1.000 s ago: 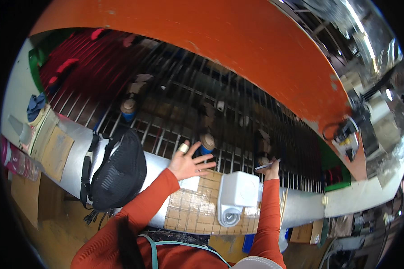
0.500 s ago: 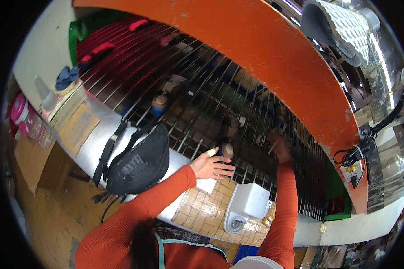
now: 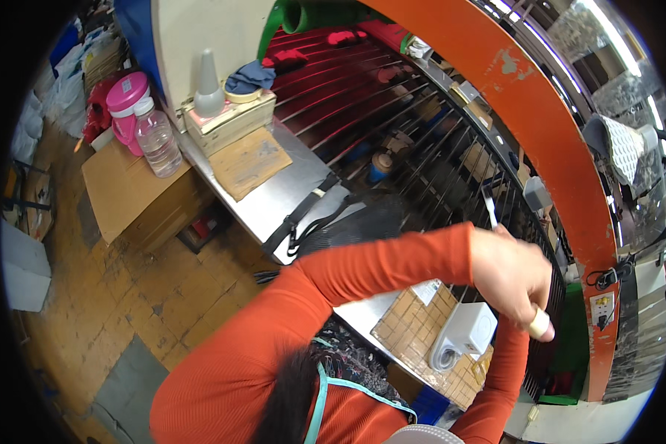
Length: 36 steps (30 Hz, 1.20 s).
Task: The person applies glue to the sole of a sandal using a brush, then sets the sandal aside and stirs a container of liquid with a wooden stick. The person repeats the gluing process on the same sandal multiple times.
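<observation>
My left hand (image 3: 512,275) is raised across to the right, its back toward me and blurred by motion. A pale wrap (image 3: 540,323) covers one fingertip; the other fingers are bent and mostly hidden. Behind it, my right hand (image 3: 502,231) is largely covered, with only a bit of the fingers showing. A small brush (image 3: 490,207) with a white handle and dark end sticks up from those fingers. Both hands are over the right part of a conveyor of metal rods (image 3: 429,194). Farther left on the rods is a tan-and-blue piece (image 3: 380,167) like a shoe form.
An orange hood edge (image 3: 525,81) arches over the conveyor. On the metal ledge (image 3: 263,196) lie a black bag (image 3: 359,228), a brown board (image 3: 250,161) and a grey cone-shaped bottle (image 3: 209,87). A white device (image 3: 470,329) sits near me; a clear bottle (image 3: 157,140) stands left.
The view has swung left. My left hand has risen from beside the conveyor's near edge and crossed to the right, over my right forearm and hand.
</observation>
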### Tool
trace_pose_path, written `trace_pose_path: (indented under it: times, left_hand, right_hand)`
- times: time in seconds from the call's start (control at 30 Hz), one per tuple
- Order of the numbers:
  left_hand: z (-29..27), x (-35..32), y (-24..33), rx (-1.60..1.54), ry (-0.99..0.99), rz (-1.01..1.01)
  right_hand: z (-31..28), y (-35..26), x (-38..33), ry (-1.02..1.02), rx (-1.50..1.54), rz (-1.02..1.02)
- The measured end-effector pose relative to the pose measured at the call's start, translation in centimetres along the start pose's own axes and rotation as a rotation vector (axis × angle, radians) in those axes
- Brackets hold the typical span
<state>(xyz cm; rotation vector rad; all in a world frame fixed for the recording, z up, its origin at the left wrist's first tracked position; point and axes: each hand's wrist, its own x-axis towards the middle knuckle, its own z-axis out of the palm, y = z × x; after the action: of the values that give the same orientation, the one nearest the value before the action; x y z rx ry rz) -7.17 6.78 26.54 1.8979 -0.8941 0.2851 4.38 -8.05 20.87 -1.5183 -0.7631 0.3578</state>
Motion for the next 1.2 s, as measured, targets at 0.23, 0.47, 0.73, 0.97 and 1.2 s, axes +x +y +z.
trace_pose_path:
  times: [0.23,0.47,0.73,0.97,1.2]
  left_hand:
    - [-1.7,-26.5,-0.6,0.538,0.664,-0.644]
    - [4.0,-41.5,-6.1,0.853,0.903,-1.247]
    - [4.6,-39.4,-9.4,1.243,0.841,-1.199]
    - [4.1,-37.4,-11.2,1.435,0.608,-1.417]
    - [4.3,-37.6,-11.5,1.406,0.663,-1.381]
  right_hand:
    - [13.6,3.7,3.6,-0.574,-0.499,0.108]
    - [31.8,14.4,4.3,-0.608,-0.800,-0.505]
    - [39.1,19.6,3.9,-0.550,-1.181,-0.552]
    - [37.8,18.5,3.1,-0.588,-1.177,-0.485]
    - [35.1,16.5,0.0,-0.502,-1.048,-0.405]
